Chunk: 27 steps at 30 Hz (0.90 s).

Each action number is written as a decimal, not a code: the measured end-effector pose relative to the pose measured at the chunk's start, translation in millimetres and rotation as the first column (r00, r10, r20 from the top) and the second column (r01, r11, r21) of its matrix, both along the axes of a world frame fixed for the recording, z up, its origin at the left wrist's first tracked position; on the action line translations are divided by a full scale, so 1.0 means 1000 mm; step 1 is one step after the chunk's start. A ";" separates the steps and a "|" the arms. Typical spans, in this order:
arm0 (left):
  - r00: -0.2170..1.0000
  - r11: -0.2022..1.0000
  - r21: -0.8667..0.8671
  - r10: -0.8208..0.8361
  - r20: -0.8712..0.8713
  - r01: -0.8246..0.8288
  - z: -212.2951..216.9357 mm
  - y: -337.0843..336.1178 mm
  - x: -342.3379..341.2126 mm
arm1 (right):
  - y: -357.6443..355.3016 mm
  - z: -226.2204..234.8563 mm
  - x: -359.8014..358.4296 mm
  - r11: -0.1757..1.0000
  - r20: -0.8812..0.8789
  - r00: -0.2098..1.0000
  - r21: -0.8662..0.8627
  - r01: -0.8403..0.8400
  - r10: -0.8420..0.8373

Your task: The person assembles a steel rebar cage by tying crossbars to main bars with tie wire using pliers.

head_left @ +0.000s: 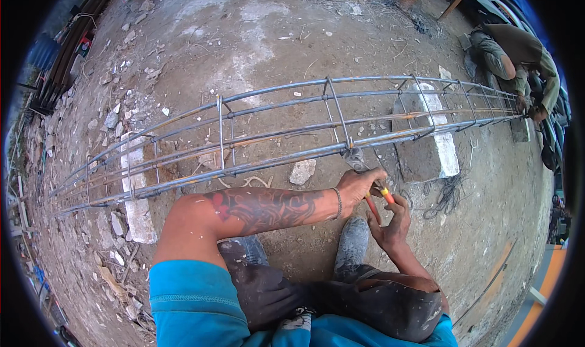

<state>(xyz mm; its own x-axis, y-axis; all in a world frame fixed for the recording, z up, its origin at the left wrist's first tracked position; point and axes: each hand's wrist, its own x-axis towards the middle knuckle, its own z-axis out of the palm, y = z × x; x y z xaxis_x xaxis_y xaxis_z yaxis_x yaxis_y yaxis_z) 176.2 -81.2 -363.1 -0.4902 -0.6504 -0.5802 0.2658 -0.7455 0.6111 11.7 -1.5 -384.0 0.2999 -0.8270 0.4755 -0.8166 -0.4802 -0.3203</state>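
A long steel rebar cage (280,158) with square stirrups runs across in front of me, from the left to the far right. My left hand (358,189) is closed just on the near side of its lower bar, below a stirrup corner. What its fingers pinch is mostly hidden. Beside it, my right hand (393,226) is closed on pliers (373,210) with red and yellow handles, spread apart. The pliers' dark metal head lies against my left fingers, partly covered by them.
Pale concrete blocks (446,155) support the cage, one left and one right. Loose thin wire (448,199) lies on the ground by the right block. At the cage's far right end a person (518,57) bends with both hands at the bars. Rubble (117,225) litters the left side.
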 end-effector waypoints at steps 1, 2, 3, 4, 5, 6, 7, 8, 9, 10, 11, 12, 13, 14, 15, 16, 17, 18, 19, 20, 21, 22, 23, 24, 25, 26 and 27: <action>1.000 1.000 -0.001 0.000 0.003 0.000 -0.009 0.000 0.003 | 0.008 -0.004 0.001 1.000 0.003 1.000 -0.001 0.000 0.000; 0.998 0.999 -0.024 -0.034 -0.048 0.033 -0.020 0.000 0.008 | 0.015 -0.007 0.006 0.934 0.251 0.957 0.355 0.045 -0.142; 0.993 0.997 -0.049 -0.069 -0.097 0.064 -0.030 0.001 0.011 | 0.018 -0.008 0.012 0.749 0.416 0.840 0.663 -0.018 -0.349; 0.992 1.000 0.005 -0.009 -0.125 0.010 -0.023 0.005 0.013 | 0.015 -0.001 0.018 0.617 0.500 0.799 0.757 -0.216 -0.334; 0.992 1.000 0.007 -0.018 -0.125 0.019 -0.026 0.006 0.014 | 0.014 -0.001 0.024 0.617 0.500 0.796 0.758 -0.210 -0.342; 0.997 0.998 -0.033 -0.058 -0.050 0.056 -0.029 0.005 0.016 | 0.014 -0.002 0.030 0.450 0.576 0.704 0.803 -0.391 -0.416; 0.995 0.993 -0.073 -0.092 0.031 0.094 -0.027 0.004 0.020 | 0.012 -0.003 0.035 0.276 0.623 0.600 0.773 -0.572 -0.501; 0.974 0.970 -0.156 -0.159 0.161 0.184 -0.022 0.004 0.026 | 0.005 -0.005 0.035 0.217 0.653 0.620 0.745 -0.631 -0.436; 0.972 0.969 -0.157 -0.163 0.169 0.190 -0.022 0.005 0.029 | 0.003 -0.010 0.037 0.222 0.659 0.612 0.739 -0.636 -0.437; 0.860 0.925 -0.184 -0.217 0.462 0.332 -0.025 0.009 0.029 | 0.001 -0.020 0.038 0.372 0.602 0.733 0.790 -0.488 -0.317; 0.665 0.862 -0.164 -0.236 0.708 0.480 -0.019 0.012 0.026 | -0.003 -0.027 0.036 0.529 0.497 0.838 0.785 -0.323 -0.225; 0.406 0.784 -0.228 -0.034 0.913 0.578 -0.012 0.032 0.020 | -0.009 -0.030 0.037 0.619 0.518 0.825 0.731 -0.288 -0.227; 0.399 0.773 -0.224 -0.041 0.916 0.594 0.006 0.034 0.024 | -0.012 -0.041 0.032 0.625 0.523 0.817 0.728 -0.281 -0.242; 0.461 0.616 -0.255 -0.201 0.864 0.746 0.023 0.038 0.036 | -0.011 -0.058 0.024 0.724 0.513 0.822 0.661 -0.196 -0.246; 0.474 0.433 -0.306 -0.362 0.803 0.848 0.041 0.039 0.049 | -0.013 -0.069 0.020 0.811 0.506 0.827 0.574 -0.111 -0.245; 0.560 0.433 -0.419 -0.276 0.781 0.798 0.063 0.033 0.058 | -0.011 -0.068 0.021 0.751 0.665 0.671 0.614 -0.241 -0.329; 0.642 0.419 -0.528 -0.200 0.740 0.739 0.079 0.025 0.065 | -0.005 -0.067 0.024 0.750 0.674 0.657 0.615 -0.243 -0.339; 0.722 0.314 -0.723 0.145 0.677 0.615 0.079 0.015 0.073 | 0.001 -0.068 0.026 0.799 0.703 0.629 0.564 -0.207 -0.334; 0.744 0.125 -0.861 0.452 0.491 0.493 0.078 0.001 0.081 | 0.003 -0.068 0.027 0.845 0.728 0.603 0.510 -0.159 -0.326; 0.652 0.201 -0.830 0.534 0.538 0.520 0.080 -0.015 0.090 | 0.003 -0.068 0.018 0.698 0.611 0.701 0.679 -0.227 -0.366; 0.548 0.279 -0.797 0.604 0.579 0.536 0.082 -0.030 0.098 | 0.004 -0.067 0.023 0.697 0.621 0.689 0.678 -0.233 -0.374; 0.555 0.270 -0.797 0.597 0.579 0.541 0.078 -0.042 0.100 | 0.002 -0.065 0.025 0.798 0.537 0.805 0.587 -0.140 -0.254; 0.595 0.393 -0.689 0.347 0.724 0.609 0.074 -0.051 0.102 | 0.000 -0.062 0.026 0.885 0.421 0.896 0.459 -0.079 -0.138; 0.596 0.477 -0.551 0.067 0.800 0.685 0.070 -0.056 0.102 | 0.002 -0.068 0.027 0.904 0.443 0.886 0.422 -0.073 -0.136; 0.591 0.481 -0.546 0.069 0.804 0.686 0.064 -0.056 0.101 | 0.001 -0.069 0.029 0.903 0.448 0.884 0.423 -0.079 -0.132; 0.676 0.563 -0.574 0.037 0.736 0.594 0.058 -0.056 0.097 | -0.002 -0.069 0.032 0.956 0.487 0.872 0.277 -0.097 -0.053; 0.755 0.642 -0.586 0.017 0.655 0.494 0.053 -0.056 0.095 | -0.006 -0.069 0.035 0.986 0.513 0.858 0.123 -0.111 0.033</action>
